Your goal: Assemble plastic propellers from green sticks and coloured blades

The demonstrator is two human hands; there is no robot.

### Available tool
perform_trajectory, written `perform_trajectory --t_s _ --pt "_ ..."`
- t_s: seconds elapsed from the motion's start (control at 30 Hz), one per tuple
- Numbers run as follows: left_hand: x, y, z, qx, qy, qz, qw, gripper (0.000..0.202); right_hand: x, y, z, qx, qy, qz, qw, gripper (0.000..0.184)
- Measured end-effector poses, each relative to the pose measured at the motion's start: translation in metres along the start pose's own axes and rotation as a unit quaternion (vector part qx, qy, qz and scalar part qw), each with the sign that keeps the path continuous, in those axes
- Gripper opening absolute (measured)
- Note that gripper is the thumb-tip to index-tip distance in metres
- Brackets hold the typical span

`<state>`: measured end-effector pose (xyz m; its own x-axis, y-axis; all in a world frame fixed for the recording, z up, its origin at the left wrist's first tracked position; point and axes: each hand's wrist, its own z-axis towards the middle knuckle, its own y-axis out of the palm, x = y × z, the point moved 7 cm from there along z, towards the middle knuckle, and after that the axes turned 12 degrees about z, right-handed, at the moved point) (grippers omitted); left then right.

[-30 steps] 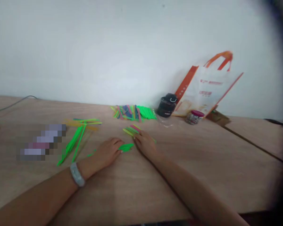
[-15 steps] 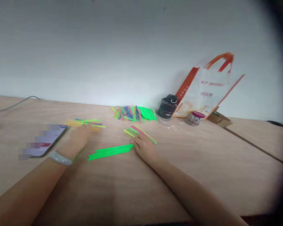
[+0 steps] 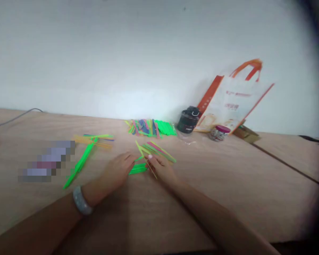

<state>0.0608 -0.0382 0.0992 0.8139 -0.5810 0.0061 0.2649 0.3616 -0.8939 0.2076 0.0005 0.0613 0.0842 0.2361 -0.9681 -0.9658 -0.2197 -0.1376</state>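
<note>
My right hand (image 3: 163, 171) pinches a thin yellow stick (image 3: 146, 159), which slants across in front of the fingers. Close on its left, my left hand (image 3: 119, 170) has its fingers together, with a short length of green stick (image 3: 139, 158) at the fingertips. Below them lies a row of green sticks (image 3: 138, 169), partly hidden by the left hand. Behind the right hand is a small group of yellow, pink and green sticks (image 3: 159, 150). Farther left, long green sticks (image 3: 81, 163) slant toward a pile of orange, blue and yellow sticks (image 3: 102, 142).
Against the wall a clear packet of coloured sticks (image 3: 151, 128) lies beside a black bottle (image 3: 188, 120). A jar with a magenta lid (image 3: 220, 132) and a white-and-orange bag (image 3: 236, 102) stand farther right. A blurred-out phone (image 3: 48, 161) lies left; a grey cable (image 3: 23, 115) runs behind.
My left hand has moved right from the left pile to beside my right hand, uncovering the slanting green sticks. A yellow stick is now raised in my right hand.
</note>
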Motion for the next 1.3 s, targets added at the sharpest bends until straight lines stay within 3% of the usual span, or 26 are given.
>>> perform_trajectory --t_s 0.23,0.5,0.8,1.03,1.3 --pt "0.014 0.011 -0.005 -0.011 0.013 0.016 1.000 0.020 0.003 0.010 -0.004 -0.050 0.035 0.072 0.996 0.034" --pt "0.021 0.009 -0.006 -0.013 0.011 0.006 1.000 0.016 0.000 0.023 -0.010 -0.070 0.035 0.045 0.996 0.027" --pt "0.021 0.010 -0.004 -0.017 0.010 0.029 0.999 0.013 -0.004 0.024 -0.011 -0.063 0.037 0.044 0.996 0.018" --pt "0.023 0.006 -0.001 -0.022 0.003 0.055 0.998 0.019 -0.007 0.023 -0.011 -0.062 0.036 0.028 0.997 0.023" --pt "0.018 0.007 0.001 -0.055 -0.035 0.019 0.998 0.021 -0.016 0.021 -0.009 -0.060 0.006 0.012 0.998 0.021"
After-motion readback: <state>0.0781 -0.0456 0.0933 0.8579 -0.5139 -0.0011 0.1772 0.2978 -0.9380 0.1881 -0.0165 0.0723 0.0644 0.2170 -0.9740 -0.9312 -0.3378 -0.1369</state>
